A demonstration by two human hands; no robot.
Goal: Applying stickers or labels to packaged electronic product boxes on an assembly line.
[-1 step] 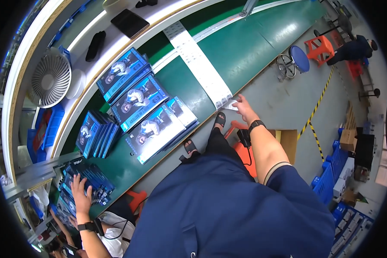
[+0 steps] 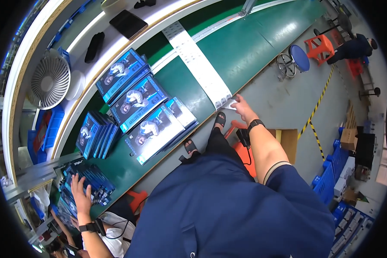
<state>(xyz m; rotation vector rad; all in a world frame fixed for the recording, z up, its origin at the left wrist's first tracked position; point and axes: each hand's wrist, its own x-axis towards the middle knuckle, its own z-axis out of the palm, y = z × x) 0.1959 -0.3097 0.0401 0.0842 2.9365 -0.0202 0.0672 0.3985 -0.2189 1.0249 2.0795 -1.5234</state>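
Note:
A long white strip of printed labels (image 2: 198,64) runs across the green bench to its near edge. Its end is pinched between the thumb and fingers of my right hand (image 2: 244,109), just past that edge. My left hand (image 2: 81,195) is open, its fingers spread at a row of flat dark-blue printed boxes (image 2: 90,182) at the lower left; whether it presses on them I cannot tell. Between my hands lie stacks of similar boxes, with a glossy box (image 2: 152,134) nearest the edge and another stack (image 2: 138,101) behind it. A leaning group of boxes (image 2: 94,134) stands further left.
The green bench (image 2: 249,51) extends to the upper right. A white fan (image 2: 50,79) and a black tablet-like slab (image 2: 129,23) are on the shelf behind. Orange stools (image 2: 319,49), a blue round stool (image 2: 299,58) and an open carton (image 2: 287,144) stand on the floor. Another person (image 2: 116,232) is close by my left arm.

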